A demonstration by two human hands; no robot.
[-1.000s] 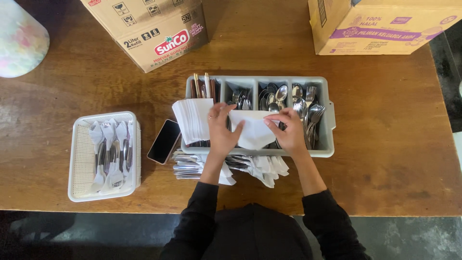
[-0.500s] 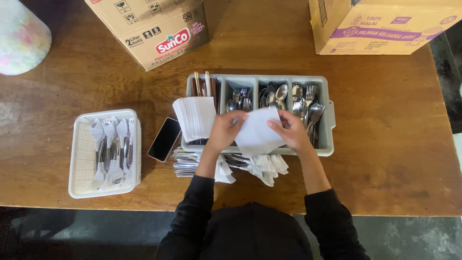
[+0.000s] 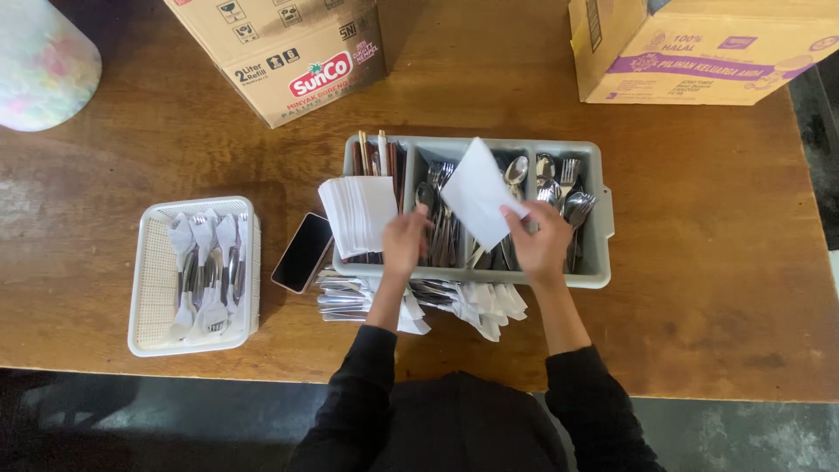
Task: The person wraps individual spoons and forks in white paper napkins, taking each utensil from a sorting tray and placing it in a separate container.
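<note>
My right hand (image 3: 540,243) pinches a white paper napkin (image 3: 480,190) and holds it up, tilted, over a grey cutlery tray (image 3: 601,229) with several compartments of spoons, forks and chopsticks. My left hand (image 3: 405,242) reaches into the tray's fork compartment, fingers around cutlery there; whether it grips a piece I cannot tell. A stack of white napkins (image 3: 357,215) lies on the tray's left end. Cutlery wrapped in napkins (image 3: 463,301) is piled at the tray's near side.
A white basket (image 3: 147,273) at left holds several wrapped cutlery sets. A dark phone (image 3: 301,253) lies beside the tray. Two cardboard boxes (image 3: 288,52) (image 3: 699,48) stand at the back, a pale rounded object (image 3: 44,61) at far left. The wooden table's (image 3: 717,297) near edge runs below.
The napkin, held by both hands before, is now in my right hand alone and raised higher. My left hand let go and moved down into the fork compartment.
</note>
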